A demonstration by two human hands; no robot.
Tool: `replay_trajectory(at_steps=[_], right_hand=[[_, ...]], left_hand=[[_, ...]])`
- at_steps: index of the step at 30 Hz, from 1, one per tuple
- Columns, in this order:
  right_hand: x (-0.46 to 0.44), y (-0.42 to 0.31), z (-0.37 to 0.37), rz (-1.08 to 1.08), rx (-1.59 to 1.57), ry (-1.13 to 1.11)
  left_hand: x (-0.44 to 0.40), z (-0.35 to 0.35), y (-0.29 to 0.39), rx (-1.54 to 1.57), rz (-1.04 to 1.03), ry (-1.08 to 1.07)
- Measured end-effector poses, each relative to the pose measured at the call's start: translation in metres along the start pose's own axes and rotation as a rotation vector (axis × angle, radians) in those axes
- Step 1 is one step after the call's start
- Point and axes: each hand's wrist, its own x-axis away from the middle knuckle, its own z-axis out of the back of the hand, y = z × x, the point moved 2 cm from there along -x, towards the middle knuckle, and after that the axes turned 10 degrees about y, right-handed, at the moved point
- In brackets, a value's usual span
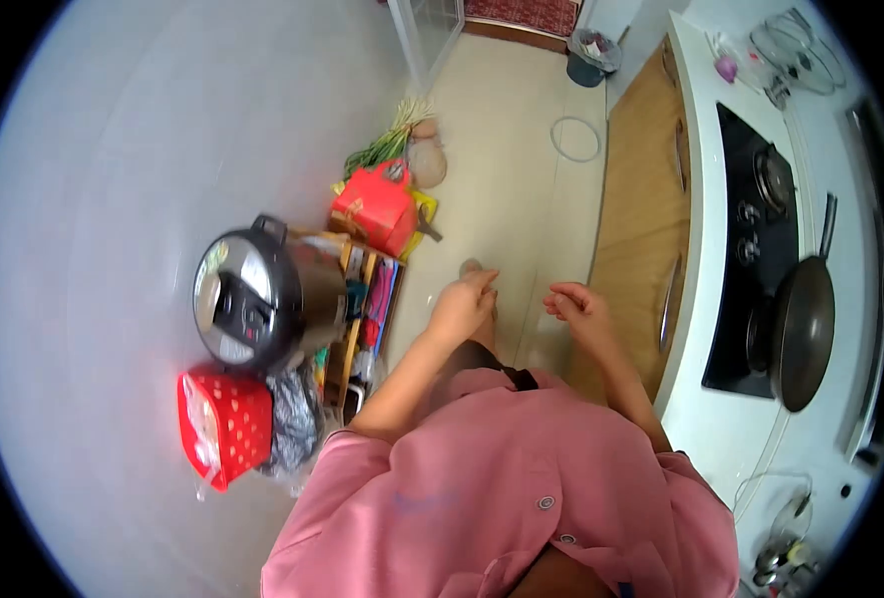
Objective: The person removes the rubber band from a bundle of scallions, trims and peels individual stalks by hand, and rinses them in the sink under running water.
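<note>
My left hand (465,305) hangs in the air in front of my body, over the tiled floor, its fingers loosely bent and apart with nothing seen in them. To its right, at a small distance, my right hand (581,307) is also held up, fingers slightly curled and no object visible between them. The nearest thing to my right hand is the wooden cabinet front (644,214). On my left side stands a low wooden rack (354,334) holding various small items. Neither hand touches anything that I can make out.
A pressure cooker (252,299) and a red dotted basket (227,424) are at left. Red bag (375,207) and green onions (392,140) lie on the floor. A wok (804,334) sits on the gas stove (736,339) at right; a bin (588,70) stands far ahead.
</note>
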Motion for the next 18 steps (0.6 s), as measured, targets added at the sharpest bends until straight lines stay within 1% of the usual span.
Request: replay_trajectory(at_steps=[2,5,7,10,11,13,16,17,18], right_hand=[[-0.046,-0.023,0.005,-0.002,0.032,0.018],[-0.123,-0.074,0.003,0.051,0.036,0.027],[-0.159,-0.101,-0.004,0.051,0.063,0.042],[-0.210,-0.131,-0.014,-0.010,0.067,0.029],[-0.229,-0.135,-0.017,-0.006,0.052,-0.003],[-0.271,-0.134,-0.023,-0.004,0.024,-0.073],[-0.346,-0.141,-0.032,-0.004,0.145,-0.113],[-0.375,-0.144,-0.034,0.007,0.154,-0.138],[-0.404,-0.146,-0.037,0.013,0.159,-0.162]], left_hand=[[-0.057,-0.007,-0.008,0.030,0.015,-0.019],[-0.148,0.005,0.001,0.057,0.036,-0.037],[-0.187,0.005,-0.002,0.097,0.041,-0.038],[-0.233,0.004,-0.017,-0.001,0.091,-0.121],[-0.248,0.004,-0.023,0.009,0.105,-0.128],[-0.275,0.006,-0.041,0.031,0.140,-0.141],[-0.321,0.002,-0.088,-0.027,0.217,-0.122],[-0.339,0.002,-0.102,-0.025,0.300,-0.135],[-0.354,0.002,-0.116,-0.056,0.309,-0.113]])
